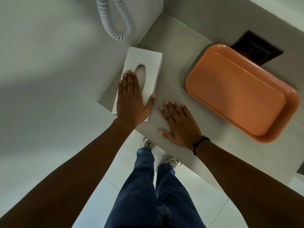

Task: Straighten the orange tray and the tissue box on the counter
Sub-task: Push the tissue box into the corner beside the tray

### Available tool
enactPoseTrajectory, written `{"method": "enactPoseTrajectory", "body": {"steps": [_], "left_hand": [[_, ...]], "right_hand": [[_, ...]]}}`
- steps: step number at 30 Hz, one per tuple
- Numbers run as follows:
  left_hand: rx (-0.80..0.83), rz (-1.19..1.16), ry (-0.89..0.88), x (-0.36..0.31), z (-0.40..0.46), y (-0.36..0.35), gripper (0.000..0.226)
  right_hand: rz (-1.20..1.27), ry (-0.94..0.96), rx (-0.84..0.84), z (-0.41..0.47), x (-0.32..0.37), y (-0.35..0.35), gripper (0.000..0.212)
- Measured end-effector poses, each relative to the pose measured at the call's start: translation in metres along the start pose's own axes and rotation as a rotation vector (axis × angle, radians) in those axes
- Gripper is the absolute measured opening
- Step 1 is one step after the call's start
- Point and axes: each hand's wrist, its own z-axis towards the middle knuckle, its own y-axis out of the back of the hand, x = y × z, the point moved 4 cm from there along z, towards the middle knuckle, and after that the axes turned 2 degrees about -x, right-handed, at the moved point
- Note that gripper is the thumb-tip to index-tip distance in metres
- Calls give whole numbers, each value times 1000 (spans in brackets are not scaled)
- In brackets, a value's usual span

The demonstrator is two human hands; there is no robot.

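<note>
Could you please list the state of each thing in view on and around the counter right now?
tissue box: lying flat near the counter's left edge, oval slot up, no tissue showing.
left hand: open, palm flat on the tissue box.
right hand: open, flat on the bare counter, touching neither box nor tray.
orange tray: empty, upright, skewed to the counter edge, far corner over a dark panel.
coiled cord: hanging in a loop against the wall.

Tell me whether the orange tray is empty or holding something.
Empty. The orange tray sits right side up on the counter, and its whole inner floor shows bare orange with nothing lying in it.
</note>
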Motion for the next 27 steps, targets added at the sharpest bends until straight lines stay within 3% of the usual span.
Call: {"method": "enactPoseTrajectory", "body": {"steps": [27], "left_hand": [[65, 19, -389, -27, 154, -9, 104]], "right_hand": [[81, -24, -33, -3, -2, -13, 91]]}}
